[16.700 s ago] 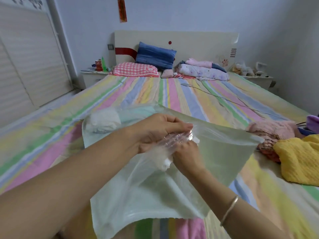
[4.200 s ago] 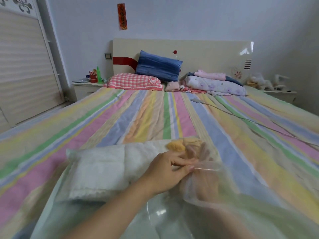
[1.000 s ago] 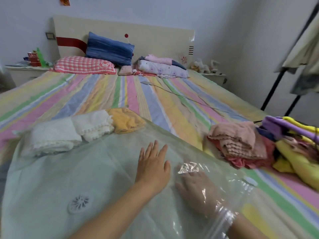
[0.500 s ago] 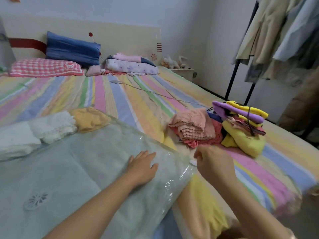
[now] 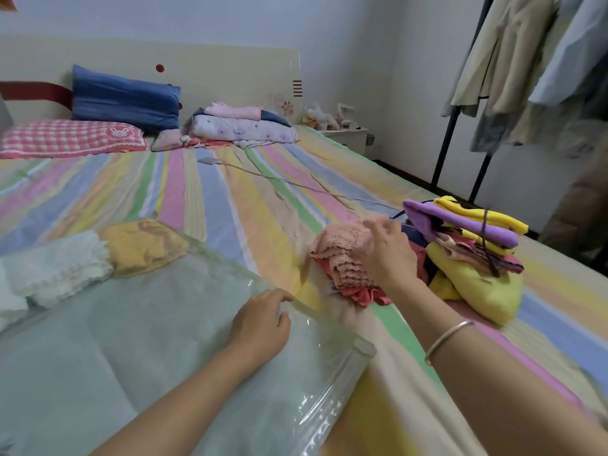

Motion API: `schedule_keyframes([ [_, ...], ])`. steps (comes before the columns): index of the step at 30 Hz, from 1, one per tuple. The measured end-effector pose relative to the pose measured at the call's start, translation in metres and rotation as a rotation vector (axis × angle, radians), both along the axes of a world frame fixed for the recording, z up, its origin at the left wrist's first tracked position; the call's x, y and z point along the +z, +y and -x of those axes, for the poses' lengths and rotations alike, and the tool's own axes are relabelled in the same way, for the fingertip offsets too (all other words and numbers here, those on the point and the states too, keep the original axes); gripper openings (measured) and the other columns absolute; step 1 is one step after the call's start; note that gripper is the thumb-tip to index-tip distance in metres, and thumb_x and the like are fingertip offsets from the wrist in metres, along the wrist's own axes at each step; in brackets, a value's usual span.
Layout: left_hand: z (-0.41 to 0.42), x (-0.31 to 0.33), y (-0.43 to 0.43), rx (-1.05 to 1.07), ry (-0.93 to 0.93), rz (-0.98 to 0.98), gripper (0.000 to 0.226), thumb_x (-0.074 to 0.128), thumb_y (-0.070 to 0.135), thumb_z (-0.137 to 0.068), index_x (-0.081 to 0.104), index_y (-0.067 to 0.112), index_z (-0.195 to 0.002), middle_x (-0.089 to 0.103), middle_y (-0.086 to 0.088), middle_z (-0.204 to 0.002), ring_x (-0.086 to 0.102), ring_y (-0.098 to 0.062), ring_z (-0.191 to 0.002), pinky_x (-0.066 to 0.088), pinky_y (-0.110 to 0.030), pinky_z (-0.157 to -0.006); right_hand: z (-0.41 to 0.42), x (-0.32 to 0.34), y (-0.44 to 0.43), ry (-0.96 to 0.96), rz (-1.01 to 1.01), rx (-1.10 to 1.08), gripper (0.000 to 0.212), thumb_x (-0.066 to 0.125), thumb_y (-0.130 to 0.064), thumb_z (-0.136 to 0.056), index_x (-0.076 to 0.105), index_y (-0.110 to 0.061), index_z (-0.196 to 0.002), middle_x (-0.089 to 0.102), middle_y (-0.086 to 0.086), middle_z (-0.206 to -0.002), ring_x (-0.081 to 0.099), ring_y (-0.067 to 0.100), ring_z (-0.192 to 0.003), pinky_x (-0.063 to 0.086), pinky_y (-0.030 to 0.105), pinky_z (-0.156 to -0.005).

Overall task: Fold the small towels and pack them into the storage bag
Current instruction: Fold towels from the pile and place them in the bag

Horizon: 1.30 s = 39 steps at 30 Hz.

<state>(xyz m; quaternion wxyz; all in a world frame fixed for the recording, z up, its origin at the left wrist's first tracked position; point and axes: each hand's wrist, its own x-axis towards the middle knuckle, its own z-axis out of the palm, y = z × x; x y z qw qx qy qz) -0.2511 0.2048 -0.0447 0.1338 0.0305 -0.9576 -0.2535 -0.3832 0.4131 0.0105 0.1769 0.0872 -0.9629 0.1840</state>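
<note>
A clear greenish storage bag [image 5: 131,340] lies flat on the striped bed in front of me. Folded white towels [image 5: 56,268] and an orange-yellow towel [image 5: 141,245] sit inside it at its far end. My left hand [image 5: 263,324] rests on top of the bag near its right edge, fingers loosely bent. My right hand [image 5: 388,255] reaches over a folded pink towel [image 5: 342,248], fingers lying on its top. That towel sits on a coral one [image 5: 362,296], at the left of a pile with a purple towel [image 5: 460,222] and a yellow towel [image 5: 477,291].
A thin cable [image 5: 296,184] runs across the striped bedsheet [image 5: 230,199]. A blue pillow [image 5: 125,100], a checked pillow [image 5: 69,138] and folded bedding [image 5: 240,130] lie by the headboard. A clothes rack [image 5: 447,139] with hanging garments stands beside the bed on the right.
My right hand has moved from the bag's open end up and right onto the pink towel. My left hand stays on the bag, its fingers now more bent. The view has closed in on the pile.
</note>
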Motion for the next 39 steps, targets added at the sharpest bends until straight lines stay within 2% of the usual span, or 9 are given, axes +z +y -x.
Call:
schedule_keyframes([
  [6,0.045,0.006,0.029,-0.049,-0.031,-0.076,0.036,0.05,0.018,-0.089,0.055,0.027,-0.124,0.057,0.007,-0.124,0.055,-0.013,-0.112,0.045,-0.031,-0.094,0.024,0.0,0.006,0.036,-0.43,0.009,0.029,0.046,-0.013,-0.091,0.06,-0.019,-0.116,0.045,0.013,-0.126,0.058,0.032,-0.1,0.037,0.03,-0.059],
  [10,0.069,0.018,0.042,-0.01,-0.005,-0.217,0.039,0.053,0.019,-0.089,0.052,0.024,-0.127,0.057,0.003,-0.125,0.058,-0.016,-0.109,0.046,-0.035,-0.096,0.024,0.007,0.038,0.195,-0.27,0.078,0.015,0.052,-0.008,-0.086,0.06,-0.012,-0.098,0.056,0.009,-0.109,0.06,0.032,-0.087,0.034,0.031,-0.054],
  [16,0.096,0.034,0.065,0.093,-0.13,-0.921,0.029,0.063,0.049,-0.082,0.06,0.025,-0.097,0.067,0.004,-0.107,0.066,-0.017,-0.095,0.055,-0.044,-0.087,0.014,-0.016,0.076,0.215,-0.239,0.169,0.017,0.059,-0.017,-0.08,0.067,-0.02,-0.095,0.059,-0.002,-0.104,0.059,0.025,-0.09,0.044,0.032,-0.059],
  [20,0.1,0.03,0.082,0.133,-0.281,-1.023,0.033,0.068,0.044,-0.085,0.057,0.014,-0.079,0.064,-0.007,-0.077,0.061,-0.021,-0.056,0.05,-0.026,-0.05,0.014,-0.025,0.074,0.052,0.128,0.116,0.039,0.041,-0.044,-0.085,0.074,-0.026,-0.075,0.058,-0.014,-0.1,0.051,0.012,-0.095,0.044,0.031,-0.076],
  [23,0.102,0.022,0.086,0.169,-0.251,-0.938,0.028,0.071,0.034,-0.085,0.057,0.015,-0.07,0.06,-0.004,-0.069,0.056,-0.021,-0.057,0.046,-0.027,-0.057,0.021,-0.018,0.067,0.032,0.29,-0.01,0.044,0.05,-0.053,-0.087,0.062,-0.017,-0.064,0.061,-0.003,-0.078,0.056,0.02,-0.079,0.039,0.033,-0.064],
  [27,0.103,0.023,0.082,0.164,-0.313,-0.998,0.022,0.072,0.026,-0.084,0.06,0.016,-0.069,0.063,-0.006,-0.076,0.059,-0.023,-0.068,0.049,-0.03,-0.067,0.027,-0.013,0.062,-0.208,0.409,-0.15,0.056,0.065,-0.059,-0.076,0.054,-0.013,-0.106,0.062,0.001,-0.103,0.059,0.023,-0.098,0.049,0.04,-0.085],
  [30,0.101,0.03,0.081,0.168,-0.402,-1.182,0.018,0.068,0.02,-0.086,0.059,0.017,-0.071,0.062,-0.002,-0.059,0.058,-0.014,-0.049,0.05,-0.025,-0.05,0.03,-0.006,0.058,-0.34,0.376,-0.187,0.065,0.066,-0.066,-0.068,0.06,-0.009,-0.1,0.067,0.005,-0.096,0.062,0.026,-0.093,0.053,0.041,-0.08],
  [35,0.1,0.036,0.077,0.159,-0.428,-1.274,0.016,0.067,0.02,-0.087,0.058,0.017,-0.074,0.049,0.001,-0.054,0.047,-0.007,-0.039,0.048,-0.021,-0.044,0.026,0.007,0.047,-0.501,0.527,-0.118,0.037,0.065,-0.047,-0.079,0.068,-0.013,-0.094,0.069,0.006,-0.09,0.064,0.024,-0.088,0.053,0.034,-0.077],
  [39,0.102,0.033,0.074,0.144,-0.45,-1.242,0.015,0.064,0.025,-0.088,0.062,0.019,-0.074,0.059,0.001,-0.059,0.054,-0.013,-0.055,0.047,-0.025,-0.057,0.033,0.013,0.036,-0.745,1.233,-0.031,0.021,0.06,-0.007,-0.081,0.062,0.003,-0.099,0.063,0.02,-0.09,0.062,0.03,-0.081,0.051,0.037,-0.075],
])
